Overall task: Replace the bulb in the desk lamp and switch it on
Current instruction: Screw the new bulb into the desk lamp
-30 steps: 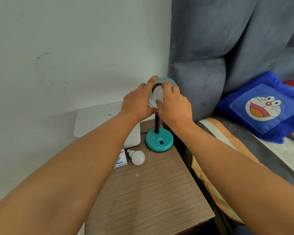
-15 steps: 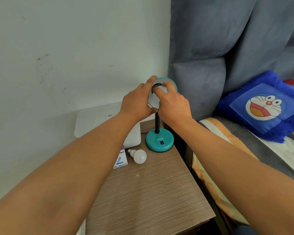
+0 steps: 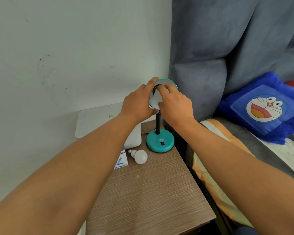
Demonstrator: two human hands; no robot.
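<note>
Your desk lamp [image 3: 160, 141] stands at the far right corner of the bedside table [image 3: 148, 197], whose top is brown laminate with a fine horizontal grain. The lamp has a round, glossy teal base with a small black switch, a ribbed black gooseneck, and a teal shade with a white inner face, tilted toward you.

Your left hand [image 3: 137, 103] cups the shade at its 9 o'clock edge, fingers curled over the rim and thumb tucked under by the neck. Your right hand [image 3: 174, 103] covers the shade from 3 o'clock, its fingertips [image 3: 160, 88] bunched at the dark socket in the centre; whether they pinch a bulb there you cannot tell, since the hand hides it.

A smooth, frosted white bulb [image 3: 139, 156] with a metal screw cap lies on its side at about 8 o'clock from the base, just beside a small printed carton [image 3: 121, 160]. A rounded white matte box [image 3: 109, 122] sits behind them against the wall.
</note>
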